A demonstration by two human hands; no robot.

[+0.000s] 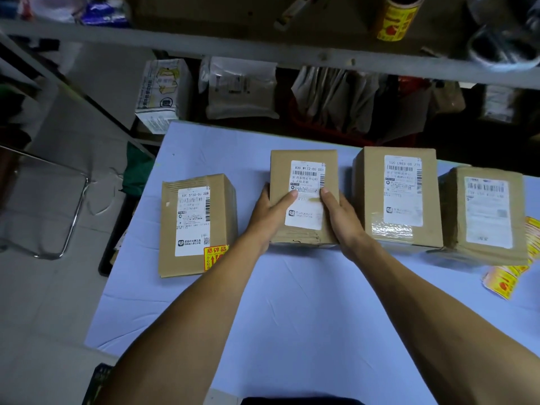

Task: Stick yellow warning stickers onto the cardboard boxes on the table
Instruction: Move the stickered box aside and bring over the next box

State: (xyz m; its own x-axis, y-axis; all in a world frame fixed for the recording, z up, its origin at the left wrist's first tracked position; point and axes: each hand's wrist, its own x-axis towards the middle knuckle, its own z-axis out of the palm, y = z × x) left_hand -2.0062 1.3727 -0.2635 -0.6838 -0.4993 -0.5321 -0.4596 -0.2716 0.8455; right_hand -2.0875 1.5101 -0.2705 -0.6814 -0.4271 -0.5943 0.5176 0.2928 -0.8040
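Four taped cardboard boxes stand in a row on a desk [263, 317] draped in pale blue cloth, each topped with a white shipping label, as a worker reaches over them. The first box [195, 226], at far left, already carries a yellow warning sticker [214, 257] with red print, set on its near right corner and overlapping the label's edge; that makes one of the four boxes done, judging by what shows. The second box [304, 197], a plain brown carton with creased tape along its near edge, shows no sticker and sits between the worker's hands: the left hand [270, 217] wraps its side, thumb lying on the label, and the right hand [340, 217] holds the opposite side the same way, both grips closed round the carton. The third box [399, 197], larger and patched with glossy clear tape, and the fourth box [486, 214], its corners softened and wrinkled, also appear unmarked on their visible faces. A strip of stickers [508, 280], shiny yellow with red marks, lies on the cloth at far right, beside the fourth box and partly behind it, and a roll of stickers [397, 20] rests on the shelf [204, 42] above.
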